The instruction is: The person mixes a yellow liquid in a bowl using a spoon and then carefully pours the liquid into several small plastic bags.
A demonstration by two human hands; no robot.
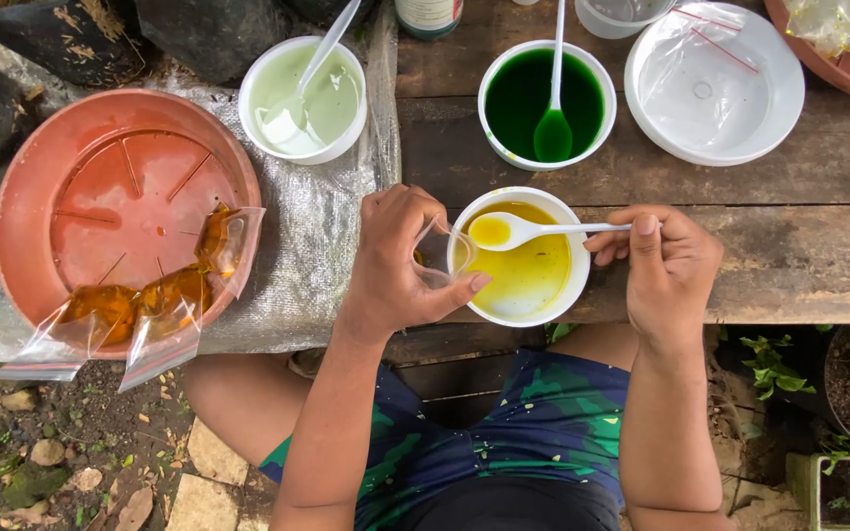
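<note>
Person seated at a weathered wooden bench [799,265], knees under its edge, seen from above.

Left hand [395,261]: grip pinched on the mouth of a small clear plastic bag [442,254], thumb and fingers curled around it. Bag held at the near-left rim of a white bowl of yellow liquid [528,267], touching or just over the rim; cannot tell which. A little amber liquid seems to show inside the bag, partly hidden by the fingers.

Right hand [666,261]: fingertips pressed together on the end of a white plastic spoon [518,231]. Spoon lies level above the yellow bowl, its scoop full of yellow liquid and pointing toward the bag's mouth, just beside it.

Behind, on the bench: a white bowl of dark green liquid [546,103] with a spoon standing in it; to its right a white plate [715,84] carrying empty clear bags with red seal strips.

Left of the bench, a grey woven sheet [317,246] covers a lower surface. On it: a white bowl of pale green liquid [304,98] with a spoon, and a terracotta-coloured round tray [120,197]. Filled bags of amber liquid [150,300] lie across the tray's near rim, their tops hanging over the edge.

Ground below: soil, stones, dead leaves. Potted plants at lower right.
</note>
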